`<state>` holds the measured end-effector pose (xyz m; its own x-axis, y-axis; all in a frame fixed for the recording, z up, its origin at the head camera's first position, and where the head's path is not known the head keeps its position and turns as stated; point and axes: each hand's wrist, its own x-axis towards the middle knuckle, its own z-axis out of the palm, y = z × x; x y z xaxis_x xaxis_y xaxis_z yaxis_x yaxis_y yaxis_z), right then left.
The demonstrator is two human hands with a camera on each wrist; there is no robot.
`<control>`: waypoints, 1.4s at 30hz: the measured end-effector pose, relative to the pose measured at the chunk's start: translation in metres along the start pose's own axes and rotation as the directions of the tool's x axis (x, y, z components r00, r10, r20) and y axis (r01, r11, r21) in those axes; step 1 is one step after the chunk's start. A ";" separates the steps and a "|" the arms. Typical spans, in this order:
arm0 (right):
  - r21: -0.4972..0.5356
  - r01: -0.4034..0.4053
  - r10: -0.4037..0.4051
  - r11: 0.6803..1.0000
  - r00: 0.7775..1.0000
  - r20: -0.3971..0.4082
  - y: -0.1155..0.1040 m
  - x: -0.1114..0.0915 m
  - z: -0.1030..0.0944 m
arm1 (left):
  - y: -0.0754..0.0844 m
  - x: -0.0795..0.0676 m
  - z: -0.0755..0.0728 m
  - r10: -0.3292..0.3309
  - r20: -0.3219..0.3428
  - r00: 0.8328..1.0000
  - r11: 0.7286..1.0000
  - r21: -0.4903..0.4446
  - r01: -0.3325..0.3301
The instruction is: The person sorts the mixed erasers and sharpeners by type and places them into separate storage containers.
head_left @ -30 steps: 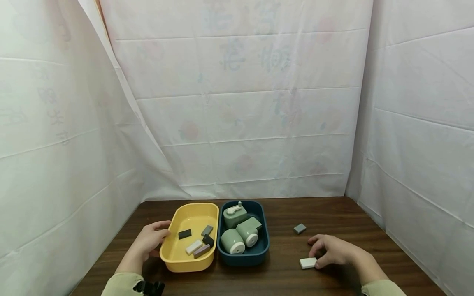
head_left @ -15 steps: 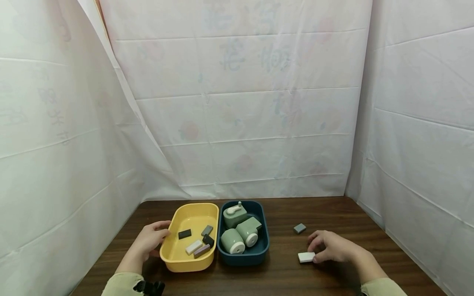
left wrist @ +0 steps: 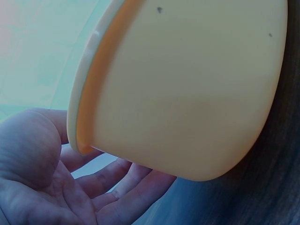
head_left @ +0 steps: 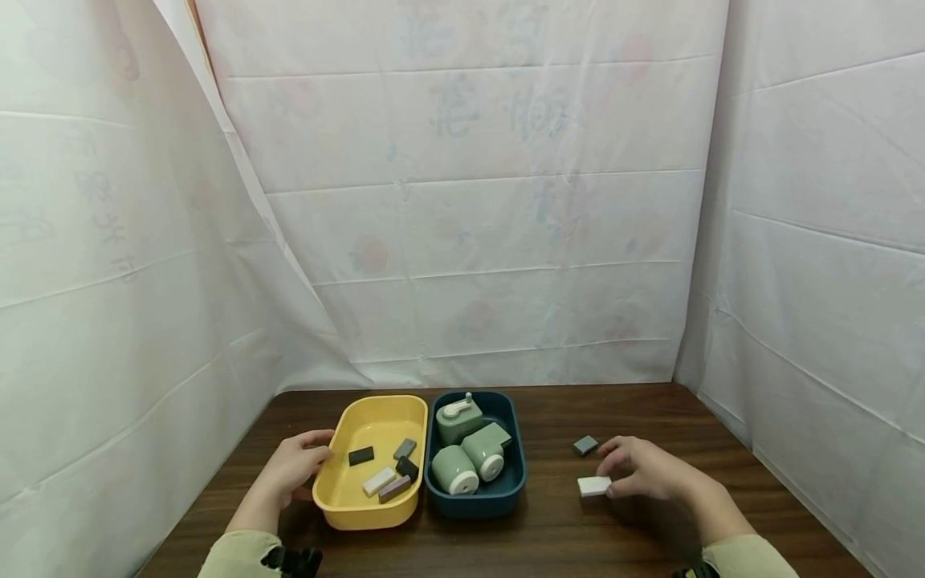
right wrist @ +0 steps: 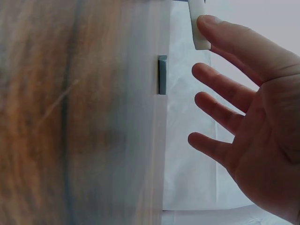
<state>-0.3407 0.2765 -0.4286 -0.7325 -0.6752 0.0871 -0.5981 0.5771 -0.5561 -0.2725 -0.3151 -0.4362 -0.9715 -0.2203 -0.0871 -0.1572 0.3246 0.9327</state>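
My right hand (head_left: 646, 471) pinches a white rectangular block (head_left: 593, 486) between thumb and index finger. In the right wrist view the block (right wrist: 199, 28) stands clear of the table, and the other fingers spread loosely below it. A small grey block (head_left: 585, 445) lies on the table just beyond this hand. My left hand (head_left: 292, 466) holds the left side of the yellow tray (head_left: 331, 514), thumb at the rim; the left wrist view has its fingers (left wrist: 136, 192) partly hidden behind the tray wall. Several dark, grey, white and mauve blocks lie inside, such as a black block (head_left: 360, 456).
Against the yellow tray's right side stands a dark blue tray (head_left: 480, 507) with three green-and-white items (head_left: 455, 470) in it. The brown wooden table (head_left: 549, 546) is bounded by white sheets (head_left: 462, 241) at the back and both sides.
My right hand has picked up the white block and moved it slightly left and away from me. The left hand and both trays stay where they were.
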 end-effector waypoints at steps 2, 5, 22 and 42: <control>0.003 0.007 -0.007 1.000 1.000 -0.001 -0.001 0.001 -0.002 | 0.000 0.000 0.000 0.001 0.001 1.000 1.000 0.000 -0.001; -0.007 0.015 -0.015 1.000 1.000 -0.011 -0.003 0.001 -0.005 | 0.000 0.000 0.000 -0.002 0.001 1.000 1.000 0.002 0.002; -0.121 0.021 -0.033 0.992 0.995 -0.092 -0.020 0.011 -0.024 | 0.001 -0.001 0.001 0.018 -0.014 1.000 0.999 0.033 -0.017; -0.175 0.065 -0.087 0.982 0.989 -0.124 -0.034 0.022 -0.036 | 0.001 -0.002 0.001 0.019 -0.008 1.000 0.999 0.030 -0.019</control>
<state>-0.3482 0.2587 -0.3784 -0.7122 -0.6609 0.2366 -0.6918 0.6039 -0.3958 -0.2712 -0.3134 -0.4353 -0.9728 -0.2219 -0.0665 -0.1443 0.3562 0.9232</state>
